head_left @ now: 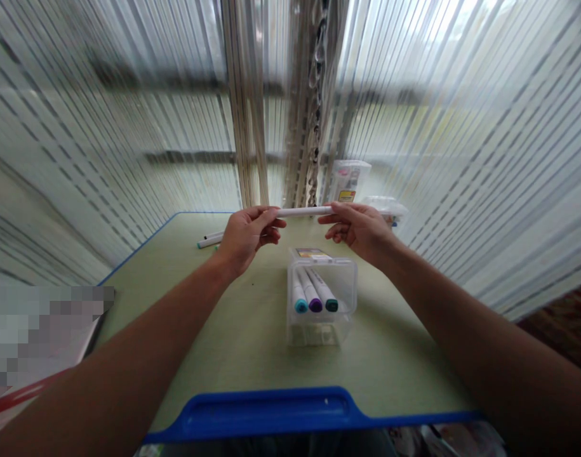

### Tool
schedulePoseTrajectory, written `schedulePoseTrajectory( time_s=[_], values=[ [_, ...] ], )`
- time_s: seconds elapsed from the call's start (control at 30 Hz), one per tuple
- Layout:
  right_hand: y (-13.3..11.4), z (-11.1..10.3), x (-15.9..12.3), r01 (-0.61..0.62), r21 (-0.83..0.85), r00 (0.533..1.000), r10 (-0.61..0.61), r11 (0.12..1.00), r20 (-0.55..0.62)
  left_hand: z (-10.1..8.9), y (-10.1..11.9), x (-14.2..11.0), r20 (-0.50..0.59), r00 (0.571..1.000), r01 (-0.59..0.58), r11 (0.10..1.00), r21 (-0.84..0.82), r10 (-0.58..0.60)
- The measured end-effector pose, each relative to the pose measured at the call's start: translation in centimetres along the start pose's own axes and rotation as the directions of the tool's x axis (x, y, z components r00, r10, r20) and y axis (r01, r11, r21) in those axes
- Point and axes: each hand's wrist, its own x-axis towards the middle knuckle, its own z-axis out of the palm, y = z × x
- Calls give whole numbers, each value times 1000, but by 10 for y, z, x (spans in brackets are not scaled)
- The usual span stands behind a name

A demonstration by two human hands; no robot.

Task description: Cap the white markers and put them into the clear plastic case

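Observation:
Both hands hold one white marker [303,211] level above the green table [233,343]. My left hand [246,236] pinches its left end with closed fingers. My right hand [359,230] pinches its right end, fingers curled. Directly below, a clear plastic box [321,298] stands on the table with three white markers inside, their caps teal, purple and dark green, pointing toward me.
Two loose markers [210,240] lie on the table behind my left hand. A clear container with a yellow label [348,181] and another clear plastic box [388,208] sit at the far edge. Striped sheer curtains surround the table. A blue rim [271,412] runs along the near edge.

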Motion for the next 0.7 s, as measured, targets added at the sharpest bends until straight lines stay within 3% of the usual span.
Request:
schedulePoseTrajectory(
  time_s=[0.33, 0.7],
  values=[
    [9, -5, 2, 143, -126, 989, -136, 982, 64, -2, -5, 1, 18, 996, -85, 991, 100, 83],
    [10, -6, 4, 140, -141, 989, -132, 980, 59, -2, -5, 3, 15, 999, -46, 997, 57, 45]
  ],
)
